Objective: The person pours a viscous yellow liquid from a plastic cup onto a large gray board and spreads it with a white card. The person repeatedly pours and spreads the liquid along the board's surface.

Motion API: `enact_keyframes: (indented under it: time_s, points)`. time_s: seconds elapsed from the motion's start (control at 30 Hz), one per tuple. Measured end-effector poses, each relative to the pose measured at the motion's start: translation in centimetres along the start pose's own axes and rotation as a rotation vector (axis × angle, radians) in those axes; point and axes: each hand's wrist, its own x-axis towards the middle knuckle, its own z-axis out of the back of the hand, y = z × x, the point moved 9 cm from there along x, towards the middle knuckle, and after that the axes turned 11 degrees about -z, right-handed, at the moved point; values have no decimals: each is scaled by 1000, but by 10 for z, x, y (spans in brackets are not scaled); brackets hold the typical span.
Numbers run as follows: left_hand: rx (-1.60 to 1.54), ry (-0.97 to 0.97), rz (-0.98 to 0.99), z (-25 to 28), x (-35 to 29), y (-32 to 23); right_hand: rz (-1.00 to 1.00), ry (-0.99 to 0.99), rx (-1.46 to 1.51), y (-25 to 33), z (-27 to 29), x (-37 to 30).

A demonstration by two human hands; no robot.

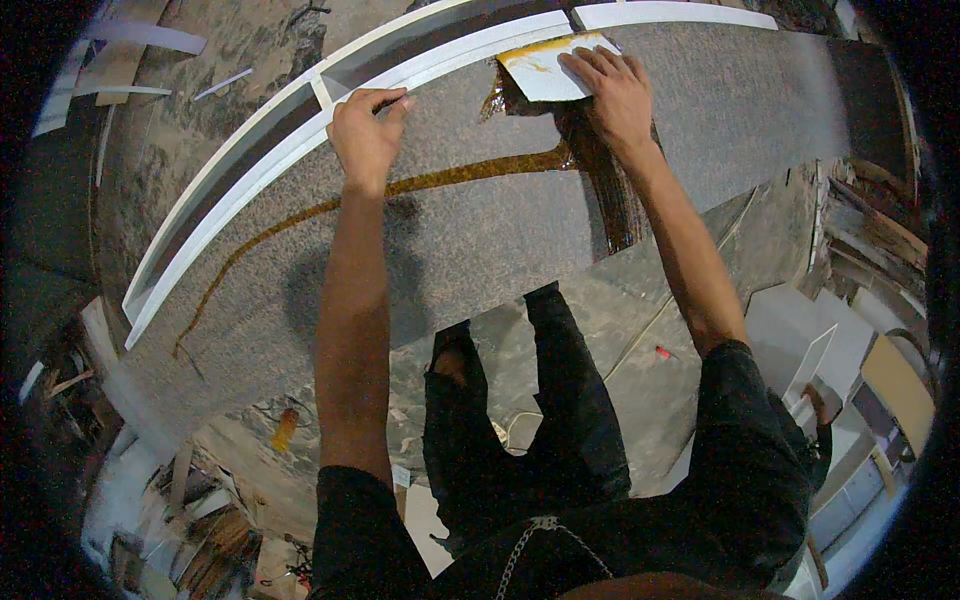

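My right hand (618, 92) grips a white flat spreader sheet (550, 72) with yellow-brown smears along its far edge. Beneath it, a broad band of brown glue (606, 185) with streaked ridges crosses a long grey speckled board (480, 235). From that band a thin line of the same glue (330, 207) curves left along the board. My left hand (364, 138) is closed, fingers curled, beside the curved white frame (440, 62) at the board's far side. Whatever its fingers may hold is hidden.
Offcuts (225, 84) and a pale curved strip (150, 37) lie at the far left. White and tan panels (800, 330) lean at the right, near stacked wood (875, 225). Scrap pieces (205, 545) crowd the lower left. A small red object (663, 352) lies on the floor.
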Motion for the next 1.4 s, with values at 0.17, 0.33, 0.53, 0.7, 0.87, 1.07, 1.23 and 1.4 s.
enact_keyframes:
  time_s: [0.17,0.33,0.53,0.7,0.87,1.07,1.23,1.4]
  points:
    - [-44,9,88,-6,-1,10,7,43,9,-4,7,-18]
    - [49,18,37,-2,0,4,1,164,5,-9,23,-56]
    - [-22,16,74,-8,-2,15,-22,306,45,-19,48,-159]
    - [-8,12,6,-4,2,4,-53,386,28,-20,79,-269]
    - [12,61,26,-4,-1,8,-201,501,88,-27,83,-332]
    - [-96,27,-45,21,-12,19,-288,39,338,21,148,-212]
    - [-21,18,-68,50,-26,41,-133,-58,181,70,87,-103]
    - [-8,29,-56,51,-29,42,-41,-97,49,84,38,-52]
